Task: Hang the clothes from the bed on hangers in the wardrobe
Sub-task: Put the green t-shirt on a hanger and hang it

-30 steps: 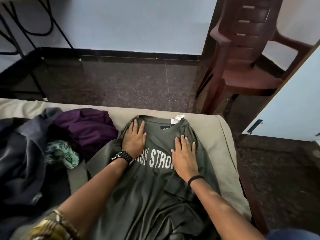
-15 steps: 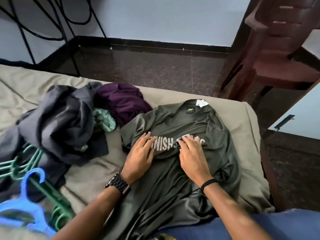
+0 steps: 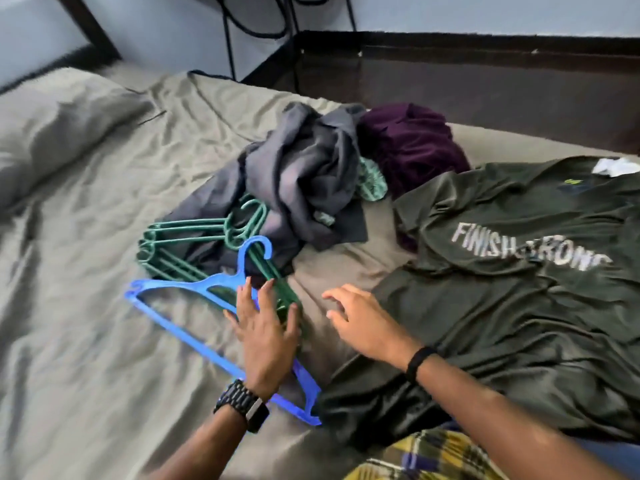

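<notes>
Hanger being reached for, tee laid out & waiting.

Olive T-shirt (image 3: 519, 306) lies flat on bed (image 3: 86, 271), at 3 o'clock of the hands; blue hanger (image 3: 194, 323) at 9 o'clock of it, green hangers (image 3: 180, 237) stacked beyond, part-buried under grey garment (image 3: 304, 174); purple garment (image 3: 412, 143) at 12. Left hand (image 3: 265, 337) is spread flat over blue hanger, nothing pinched; right hand (image 3: 360, 320) hovers w/ fingers loose, holding nothing. Blue one prob. best gripped at neck & lifted clear so green hooks aren't snagged.
</notes>
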`<act>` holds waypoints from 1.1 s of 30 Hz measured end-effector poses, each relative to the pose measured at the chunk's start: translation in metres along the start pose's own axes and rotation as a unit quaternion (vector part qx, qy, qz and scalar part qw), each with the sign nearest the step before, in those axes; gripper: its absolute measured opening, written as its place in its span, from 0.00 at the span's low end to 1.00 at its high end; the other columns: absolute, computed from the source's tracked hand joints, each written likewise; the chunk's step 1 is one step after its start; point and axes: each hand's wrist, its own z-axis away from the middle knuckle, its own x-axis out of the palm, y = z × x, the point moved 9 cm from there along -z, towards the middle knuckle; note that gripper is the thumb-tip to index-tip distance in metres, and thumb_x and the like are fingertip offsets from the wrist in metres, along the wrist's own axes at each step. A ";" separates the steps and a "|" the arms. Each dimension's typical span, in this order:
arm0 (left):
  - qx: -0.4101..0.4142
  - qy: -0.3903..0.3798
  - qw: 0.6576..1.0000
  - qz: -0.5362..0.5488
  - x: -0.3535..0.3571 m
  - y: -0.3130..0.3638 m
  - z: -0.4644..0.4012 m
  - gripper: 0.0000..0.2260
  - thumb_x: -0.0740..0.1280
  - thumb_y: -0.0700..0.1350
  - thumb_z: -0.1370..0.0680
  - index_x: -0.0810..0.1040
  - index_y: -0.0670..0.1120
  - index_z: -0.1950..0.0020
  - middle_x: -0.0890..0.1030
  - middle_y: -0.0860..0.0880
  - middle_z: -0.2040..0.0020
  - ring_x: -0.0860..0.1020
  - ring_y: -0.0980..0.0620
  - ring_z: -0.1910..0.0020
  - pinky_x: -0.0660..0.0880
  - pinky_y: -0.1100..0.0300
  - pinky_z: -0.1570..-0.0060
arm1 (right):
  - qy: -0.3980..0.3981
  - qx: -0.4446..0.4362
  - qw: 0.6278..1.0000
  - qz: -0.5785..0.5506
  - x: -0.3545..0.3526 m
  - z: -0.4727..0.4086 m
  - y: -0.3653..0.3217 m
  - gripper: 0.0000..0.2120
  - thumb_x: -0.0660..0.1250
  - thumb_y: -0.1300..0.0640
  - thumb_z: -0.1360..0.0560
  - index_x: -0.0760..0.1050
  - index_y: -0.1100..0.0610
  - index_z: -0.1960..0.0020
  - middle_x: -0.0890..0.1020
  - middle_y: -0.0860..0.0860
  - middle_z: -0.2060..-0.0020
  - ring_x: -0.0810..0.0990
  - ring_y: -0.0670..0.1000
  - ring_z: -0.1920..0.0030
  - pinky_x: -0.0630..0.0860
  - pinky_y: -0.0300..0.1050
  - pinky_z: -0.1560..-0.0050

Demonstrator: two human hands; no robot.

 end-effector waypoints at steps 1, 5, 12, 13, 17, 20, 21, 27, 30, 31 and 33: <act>-0.029 0.010 0.999 0.031 -0.002 -0.012 0.006 0.23 0.65 0.46 0.21 0.64 0.46 0.27 0.56 0.44 0.23 0.50 0.49 0.23 0.39 0.46 0.27 | -0.022 0.005 1.000 -0.004 0.013 -0.004 -0.007 0.17 0.62 0.59 0.22 0.72 0.59 0.34 0.76 0.56 0.40 0.73 0.55 0.38 0.64 0.42 0.37; -0.056 0.060 0.982 0.172 -0.007 -0.023 0.016 0.21 0.61 0.38 0.19 0.61 0.40 0.27 0.56 0.41 0.24 0.50 0.53 0.24 0.43 0.67 0.27 | -0.039 0.023 0.999 0.001 0.046 -0.004 -0.021 0.20 0.66 0.51 0.23 0.71 0.56 0.34 0.73 0.54 0.39 0.72 0.54 0.37 0.64 0.42 0.35; -0.099 0.111 0.945 0.292 -0.013 -0.038 0.014 0.20 0.59 0.29 0.22 0.65 0.44 0.31 0.59 0.47 0.24 0.56 0.56 0.25 0.53 0.64 0.27 | 0.007 -0.005 0.979 0.204 0.056 0.017 -0.037 0.27 0.68 0.39 0.29 0.65 0.54 0.39 0.66 0.52 0.40 0.68 0.54 0.41 0.68 0.47 0.38; -0.106 0.114 0.939 0.306 -0.013 -0.040 0.014 0.21 0.58 0.29 0.22 0.65 0.46 0.32 0.58 0.50 0.24 0.55 0.58 0.25 0.54 0.60 0.26 | 0.007 -0.005 0.975 0.221 0.057 0.019 -0.038 0.28 0.68 0.38 0.29 0.65 0.54 0.39 0.65 0.52 0.40 0.67 0.54 0.41 0.69 0.47 0.38; -0.135 0.125 0.905 0.384 -0.014 -0.042 0.009 0.27 0.52 0.23 0.25 0.67 0.51 0.36 0.52 0.55 0.23 0.52 0.61 0.24 0.54 0.66 0.28 | 0.002 0.001 0.969 0.248 0.058 0.025 -0.036 0.25 0.65 0.37 0.28 0.74 0.55 0.42 0.66 0.52 0.43 0.66 0.55 0.40 0.68 0.50 0.41; -0.163 0.114 0.885 0.422 -0.011 -0.046 0.006 0.30 0.49 0.21 0.28 0.69 0.51 0.38 0.51 0.52 0.22 0.54 0.55 0.23 0.56 0.58 0.25 | -0.048 -0.015 0.963 0.264 0.068 0.027 -0.033 0.23 0.63 0.37 0.26 0.78 0.56 0.46 0.68 0.53 0.43 0.67 0.56 0.40 0.63 0.53 0.40; -0.167 0.106 0.881 0.430 -0.010 -0.048 0.006 0.31 0.48 0.21 0.28 0.69 0.51 0.38 0.51 0.53 0.22 0.55 0.54 0.23 0.56 0.50 0.25 | -0.077 -0.015 0.963 0.258 0.073 0.028 -0.031 0.21 0.63 0.39 0.26 0.78 0.56 0.46 0.70 0.53 0.43 0.68 0.56 0.40 0.62 0.53 0.39; -0.105 0.090 0.924 0.356 -0.031 -0.033 0.006 0.28 0.51 0.23 0.26 0.69 0.51 0.38 0.52 0.50 0.22 0.54 0.57 0.24 0.53 0.62 0.25 | -0.062 0.043 0.997 0.001 0.060 0.028 -0.021 0.10 0.66 0.53 0.27 0.66 0.52 0.63 0.74 0.51 0.60 0.73 0.52 0.57 0.68 0.45 0.55; -0.033 0.101 0.961 0.254 -0.047 -0.023 0.008 0.30 0.56 0.23 0.29 0.67 0.50 0.34 0.53 0.52 0.23 0.51 0.60 0.24 0.51 0.64 0.26 | -0.009 0.057 0.992 -0.110 0.043 0.028 -0.020 0.09 0.63 0.58 0.23 0.63 0.54 0.59 0.80 0.53 0.65 0.76 0.56 0.62 0.70 0.47 0.58; -0.032 0.107 0.965 0.237 -0.049 -0.024 0.010 0.30 0.58 0.24 0.29 0.66 0.49 0.31 0.52 0.53 0.23 0.50 0.60 0.24 0.50 0.60 0.25 | 0.002 0.044 0.991 -0.125 0.039 0.029 -0.024 0.08 0.61 0.59 0.22 0.63 0.54 0.57 0.82 0.55 0.64 0.78 0.56 0.61 0.72 0.48 0.57; -0.071 0.123 0.962 0.234 -0.050 -0.031 0.013 0.31 0.62 0.27 0.27 0.61 0.46 0.27 0.50 0.49 0.22 0.47 0.58 0.23 0.47 0.63 0.26 | 0.025 0.011 0.987 -0.161 0.030 0.030 -0.030 0.08 0.60 0.60 0.21 0.63 0.54 0.56 0.81 0.52 0.66 0.77 0.50 0.65 0.72 0.47 0.57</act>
